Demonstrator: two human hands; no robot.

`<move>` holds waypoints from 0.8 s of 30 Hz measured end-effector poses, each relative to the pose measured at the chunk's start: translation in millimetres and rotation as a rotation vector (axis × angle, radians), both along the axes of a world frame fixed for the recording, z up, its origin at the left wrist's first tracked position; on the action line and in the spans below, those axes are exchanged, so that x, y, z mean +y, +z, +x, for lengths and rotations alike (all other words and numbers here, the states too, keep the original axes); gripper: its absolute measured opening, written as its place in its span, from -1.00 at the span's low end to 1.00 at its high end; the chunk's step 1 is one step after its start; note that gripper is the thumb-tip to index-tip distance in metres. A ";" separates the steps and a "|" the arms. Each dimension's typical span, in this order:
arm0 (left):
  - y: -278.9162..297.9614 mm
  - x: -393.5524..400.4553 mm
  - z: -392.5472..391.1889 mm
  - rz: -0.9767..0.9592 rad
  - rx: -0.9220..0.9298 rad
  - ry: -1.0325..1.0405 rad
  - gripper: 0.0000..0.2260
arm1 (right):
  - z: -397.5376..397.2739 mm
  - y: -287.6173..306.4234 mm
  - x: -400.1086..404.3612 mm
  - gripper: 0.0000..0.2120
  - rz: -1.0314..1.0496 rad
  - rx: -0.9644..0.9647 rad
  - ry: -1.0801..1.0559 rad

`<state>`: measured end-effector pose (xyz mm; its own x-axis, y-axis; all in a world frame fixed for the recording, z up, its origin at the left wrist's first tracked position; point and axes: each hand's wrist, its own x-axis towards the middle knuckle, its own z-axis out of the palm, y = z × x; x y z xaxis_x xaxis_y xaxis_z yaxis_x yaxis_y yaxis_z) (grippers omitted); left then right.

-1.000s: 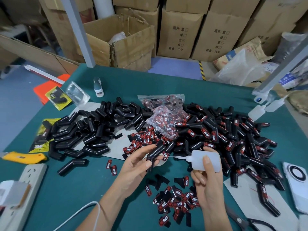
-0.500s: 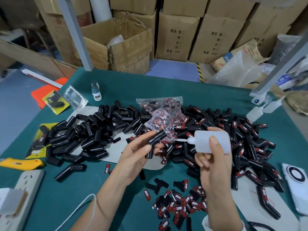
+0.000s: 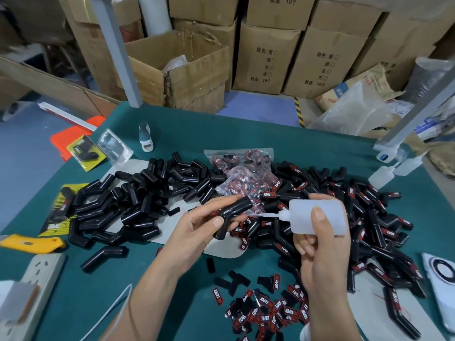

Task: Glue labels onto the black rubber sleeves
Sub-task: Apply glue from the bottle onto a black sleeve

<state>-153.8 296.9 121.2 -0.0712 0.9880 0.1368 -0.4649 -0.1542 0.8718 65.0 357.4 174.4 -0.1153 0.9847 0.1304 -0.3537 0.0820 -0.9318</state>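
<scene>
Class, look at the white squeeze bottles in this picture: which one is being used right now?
The glue bottle gripped in the right hand, its nozzle pointed at the black sleeve in the left hand. The two spare bottles lie untouched at the table's far right.

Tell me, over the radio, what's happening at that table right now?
Left hand grips a bare black sleeve. Right hand holds the glue bottle, nozzle at the sleeve. No label on it yet. Nothing in the way.

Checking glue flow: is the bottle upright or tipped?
Tipped sideways: the glue bottle lies about level in the right hand, nozzle pointing at the sleeve.
</scene>
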 end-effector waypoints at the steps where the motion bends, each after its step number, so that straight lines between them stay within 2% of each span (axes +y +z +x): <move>1: 3.0 2.1 -1.2 0.014 0.010 -0.018 -0.64 | 0.9 1.3 -0.9 -0.73 0.004 0.004 -0.004; 7: 14.0 12.6 -12.1 0.021 0.066 -0.130 -0.65 | 5.3 8.1 -1.6 -0.79 0.014 0.022 -0.054; 12: 13.6 16.1 -17.3 0.006 0.100 -0.184 -0.66 | 4.0 10.0 -3.2 -0.61 0.032 -0.006 -0.070; 15: 14.8 14.6 -19.8 0.018 0.155 -0.216 -0.64 | 6.2 6.9 -4.1 -0.73 0.043 -0.031 -0.106; 18: 17.0 11.9 -20.1 0.049 0.165 -0.236 -0.64 | 8.8 7.3 -6.9 -0.74 0.036 -0.025 -0.116; 24: 18.4 10.1 -24.5 0.090 0.180 -0.243 -0.62 | 7.0 12.3 -12.0 -0.58 0.046 -0.033 -0.090</move>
<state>-178.3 307.0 139.7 0.1991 0.9564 0.2136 -0.3367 -0.1379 0.9315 72.0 345.3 186.7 -0.0318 0.9844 0.1731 -0.3124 0.1547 -0.9373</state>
